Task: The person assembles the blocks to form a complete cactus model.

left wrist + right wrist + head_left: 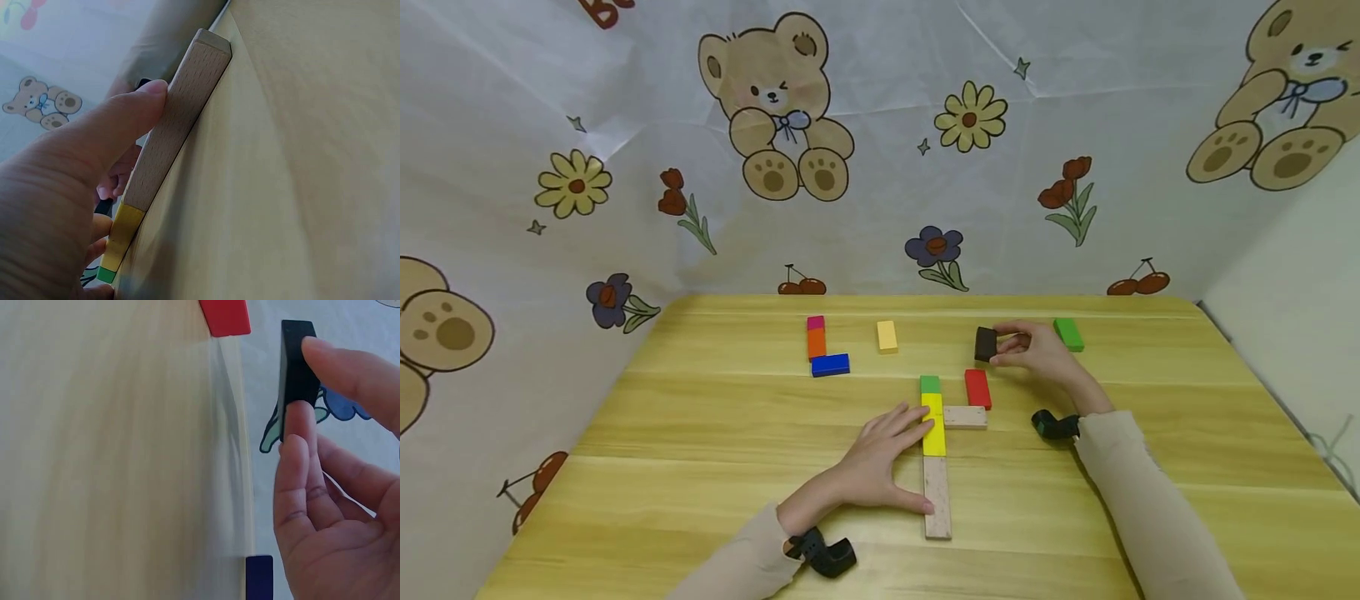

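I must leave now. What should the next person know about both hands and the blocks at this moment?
Left hand: flat on the table, straight fingers against the yellow block and thumb on the long wooden block.
Right hand: pinches the black block, apparently lifted.
Done: green, yellow and long wooden blocks lie in one line; a short wooden block branches right, with the red block beyond it.
Left: the black block is not placed. The far green block, pale yellow block and pink-orange-blue group lie apart.
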Demonstrator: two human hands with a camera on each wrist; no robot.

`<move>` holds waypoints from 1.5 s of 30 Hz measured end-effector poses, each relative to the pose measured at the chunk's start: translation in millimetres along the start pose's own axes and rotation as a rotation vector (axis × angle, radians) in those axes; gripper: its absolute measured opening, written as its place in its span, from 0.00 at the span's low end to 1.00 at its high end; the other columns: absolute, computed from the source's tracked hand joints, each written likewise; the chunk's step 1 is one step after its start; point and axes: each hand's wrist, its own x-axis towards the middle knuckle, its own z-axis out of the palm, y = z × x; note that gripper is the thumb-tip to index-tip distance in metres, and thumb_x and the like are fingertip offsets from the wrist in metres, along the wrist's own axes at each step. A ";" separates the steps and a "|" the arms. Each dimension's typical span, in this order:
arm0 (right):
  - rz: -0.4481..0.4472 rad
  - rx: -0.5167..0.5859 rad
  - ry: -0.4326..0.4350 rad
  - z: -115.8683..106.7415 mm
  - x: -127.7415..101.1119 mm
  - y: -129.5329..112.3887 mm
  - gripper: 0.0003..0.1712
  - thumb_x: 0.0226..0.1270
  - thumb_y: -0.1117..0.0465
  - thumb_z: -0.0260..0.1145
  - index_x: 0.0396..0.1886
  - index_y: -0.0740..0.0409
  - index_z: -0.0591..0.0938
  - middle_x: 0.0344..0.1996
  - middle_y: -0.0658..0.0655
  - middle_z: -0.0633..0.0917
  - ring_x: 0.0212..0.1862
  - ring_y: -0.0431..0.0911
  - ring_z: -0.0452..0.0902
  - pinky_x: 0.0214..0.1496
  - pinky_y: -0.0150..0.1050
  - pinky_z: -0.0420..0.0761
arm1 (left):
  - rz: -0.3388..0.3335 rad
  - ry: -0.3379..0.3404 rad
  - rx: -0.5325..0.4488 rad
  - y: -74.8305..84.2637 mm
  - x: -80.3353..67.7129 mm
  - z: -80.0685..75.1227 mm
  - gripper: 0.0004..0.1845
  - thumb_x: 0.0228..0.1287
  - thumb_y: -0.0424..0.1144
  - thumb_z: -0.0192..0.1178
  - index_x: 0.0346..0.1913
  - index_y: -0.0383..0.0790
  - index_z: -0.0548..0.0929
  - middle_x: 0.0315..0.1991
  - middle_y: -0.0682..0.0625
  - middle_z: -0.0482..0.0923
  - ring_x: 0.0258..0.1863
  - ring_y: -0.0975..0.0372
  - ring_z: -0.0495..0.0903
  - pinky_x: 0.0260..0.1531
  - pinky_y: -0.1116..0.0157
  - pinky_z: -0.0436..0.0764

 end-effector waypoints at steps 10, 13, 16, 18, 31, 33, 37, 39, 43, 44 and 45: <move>0.009 -0.020 -0.081 7.1 7.1 -1.4 0.35 0.46 0.57 0.72 0.55 0.62 0.71 0.39 0.63 0.80 0.37 0.49 0.78 0.37 0.32 0.75 | -0.004 0.002 -0.006 0.9 -1.2 0.9 0.55 0.37 0.74 0.55 0.68 0.50 0.53 0.70 0.57 0.41 0.69 0.54 0.40 0.63 0.49 0.48; 0.016 -0.029 -0.088 7.8 8.3 -0.3 0.35 0.46 0.56 0.72 0.55 0.62 0.71 0.39 0.63 0.81 0.38 0.48 0.78 0.37 0.32 0.75 | -0.004 0.001 -0.010 1.4 -0.6 0.4 0.55 0.37 0.74 0.55 0.68 0.50 0.53 0.70 0.57 0.41 0.69 0.54 0.40 0.63 0.49 0.48; 0.027 -0.028 -0.077 8.2 9.1 0.9 0.35 0.45 0.56 0.72 0.55 0.61 0.72 0.38 0.62 0.81 0.37 0.47 0.78 0.38 0.32 0.75 | 0.001 0.000 -0.003 1.1 0.5 -0.6 0.55 0.37 0.75 0.54 0.68 0.50 0.53 0.70 0.57 0.41 0.69 0.54 0.39 0.63 0.49 0.48; 0.025 -0.016 -0.081 8.8 10.1 2.6 0.35 0.45 0.56 0.72 0.55 0.62 0.72 0.39 0.62 0.81 0.38 0.46 0.78 0.40 0.32 0.75 | 0.000 -0.001 0.002 0.8 0.9 -1.4 0.55 0.37 0.75 0.54 0.68 0.50 0.53 0.70 0.57 0.41 0.69 0.54 0.39 0.63 0.50 0.48; 0.045 -0.027 -0.100 12.3 12.7 3.7 0.35 0.45 0.55 0.72 0.55 0.60 0.72 0.35 0.59 0.82 0.36 0.47 0.78 0.41 0.33 0.74 | -0.006 -0.003 0.003 0.0 0.9 -1.9 0.55 0.37 0.75 0.54 0.68 0.50 0.53 0.70 0.57 0.40 0.69 0.54 0.39 0.63 0.50 0.48; 0.044 -0.028 -0.097 11.6 13.3 4.3 0.35 0.45 0.56 0.72 0.55 0.60 0.72 0.35 0.59 0.82 0.36 0.47 0.78 0.41 0.34 0.75 | -0.004 -0.005 0.006 -0.4 2.1 -1.9 0.55 0.37 0.75 0.53 0.68 0.51 0.53 0.70 0.57 0.40 0.69 0.54 0.39 0.63 0.50 0.48; 0.038 -0.029 -0.101 12.1 14.5 5.3 0.35 0.45 0.57 0.72 0.55 0.59 0.72 0.36 0.59 0.81 0.36 0.47 0.77 0.43 0.34 0.75 | -0.006 -0.005 0.007 -1.6 2.0 -2.6 0.55 0.36 0.76 0.52 0.68 0.51 0.53 0.70 0.58 0.40 0.69 0.55 0.39 0.63 0.50 0.48; 0.037 -0.028 -0.109 13.1 14.7 5.1 0.35 0.45 0.56 0.72 0.55 0.59 0.71 0.38 0.59 0.81 0.37 0.47 0.77 0.43 0.34 0.75 | -0.010 -0.006 0.001 -1.7 1.1 -2.8 0.55 0.36 0.76 0.53 0.68 0.51 0.53 0.70 0.58 0.40 0.69 0.55 0.39 0.63 0.50 0.48; 0.034 -0.020 -0.123 13.9 14.6 5.2 0.36 0.45 0.57 0.72 0.56 0.59 0.71 0.43 0.60 0.79 0.38 0.48 0.77 0.42 0.33 0.76 | -0.011 -0.007 -0.005 -1.4 0.2 -2.0 0.55 0.36 0.76 0.53 0.68 0.51 0.53 0.70 0.57 0.41 0.69 0.54 0.39 0.63 0.50 0.48; 0.028 -0.023 -0.124 13.5 14.5 5.2 0.36 0.45 0.57 0.72 0.56 0.59 0.71 0.43 0.60 0.79 0.38 0.48 0.77 0.42 0.33 0.76 | -0.009 -0.007 -0.003 -1.1 0.4 -1.7 0.55 0.36 0.76 0.53 0.68 0.51 0.53 0.70 0.57 0.40 0.69 0.54 0.39 0.63 0.50 0.48; 0.021 -0.030 -0.123 13.0 14.3 5.3 0.36 0.45 0.57 0.72 0.56 0.59 0.71 0.43 0.60 0.79 0.38 0.48 0.77 0.41 0.32 0.76 | -0.008 -0.006 -0.002 -1.0 0.7 -1.5 0.55 0.36 0.76 0.53 0.68 0.51 0.53 0.70 0.57 0.40 0.69 0.54 0.39 0.63 0.50 0.48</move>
